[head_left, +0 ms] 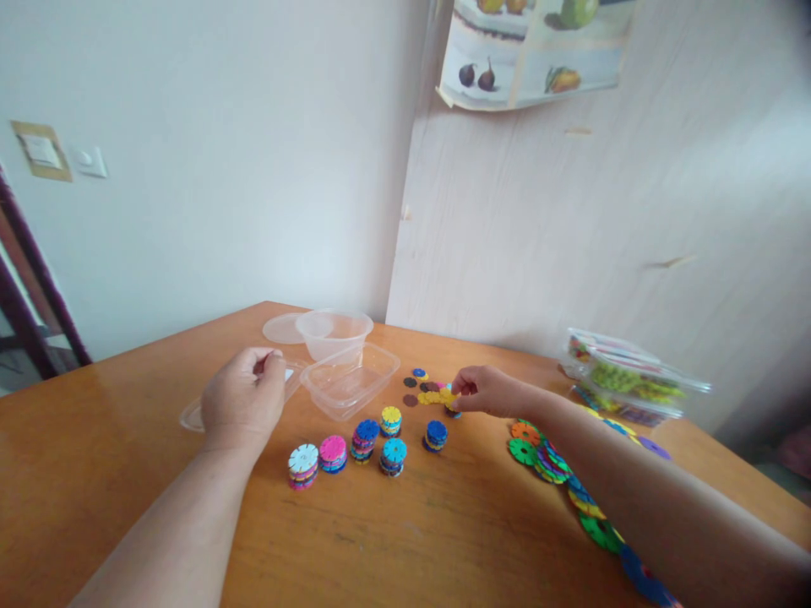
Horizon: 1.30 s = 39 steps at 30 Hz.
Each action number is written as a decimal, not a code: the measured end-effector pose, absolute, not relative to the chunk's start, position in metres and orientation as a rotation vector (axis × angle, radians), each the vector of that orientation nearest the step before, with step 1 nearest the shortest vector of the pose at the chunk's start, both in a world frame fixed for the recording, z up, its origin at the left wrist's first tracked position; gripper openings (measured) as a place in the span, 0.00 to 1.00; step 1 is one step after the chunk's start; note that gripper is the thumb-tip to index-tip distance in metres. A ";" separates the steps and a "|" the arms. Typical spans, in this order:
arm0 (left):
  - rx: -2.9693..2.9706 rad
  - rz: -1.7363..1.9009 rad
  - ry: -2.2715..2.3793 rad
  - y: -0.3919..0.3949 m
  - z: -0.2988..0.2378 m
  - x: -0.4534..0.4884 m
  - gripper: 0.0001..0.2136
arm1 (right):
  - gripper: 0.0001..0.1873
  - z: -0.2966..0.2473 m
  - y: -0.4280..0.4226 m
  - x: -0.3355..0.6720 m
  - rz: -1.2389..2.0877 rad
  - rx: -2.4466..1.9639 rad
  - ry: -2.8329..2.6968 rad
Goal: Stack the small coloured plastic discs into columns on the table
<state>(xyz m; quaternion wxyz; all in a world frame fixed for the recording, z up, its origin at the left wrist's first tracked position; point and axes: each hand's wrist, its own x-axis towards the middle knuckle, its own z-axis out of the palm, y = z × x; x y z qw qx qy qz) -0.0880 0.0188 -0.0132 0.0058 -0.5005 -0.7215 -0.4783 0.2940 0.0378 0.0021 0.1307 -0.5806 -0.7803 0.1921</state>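
Observation:
My left hand [244, 397] is closed above the left of the table, thumb against the curled fingers; whatever it may hold is hidden. Under it lies a clear plastic lid [191, 415]. Further right, my right hand [485, 391] pinches at a yellow notched disc [449, 397], over a small scatter of loose discs. Among these are a brown disc [410, 400] and a blue disc [419, 372]. Several short stacks of notched plastic discs stand in front, topped by a white disc [303, 458], a pink disc [333, 448] and a light blue disc [394, 451].
A clear rectangular container [351, 384] and a round tub [334, 333] stand behind the stacks. Larger coloured discs [523, 450] lie beside and under my right forearm. Filled clear boxes [634, 380] are piled at the right, near the wall.

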 end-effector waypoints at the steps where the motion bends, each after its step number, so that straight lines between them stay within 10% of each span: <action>1: -1.564 -1.500 -2.256 0.019 -0.013 -0.088 0.14 | 0.17 0.003 0.037 0.293 0.545 -1.689 -2.272; 12: -1.560 -1.501 -2.260 0.020 -0.013 -0.089 0.14 | 0.26 0.002 0.037 0.291 0.332 -1.707 -2.490; 39: -1.531 -1.495 -2.273 0.019 -0.013 -0.087 0.15 | 0.13 -0.003 0.085 0.292 0.508 -1.761 -2.427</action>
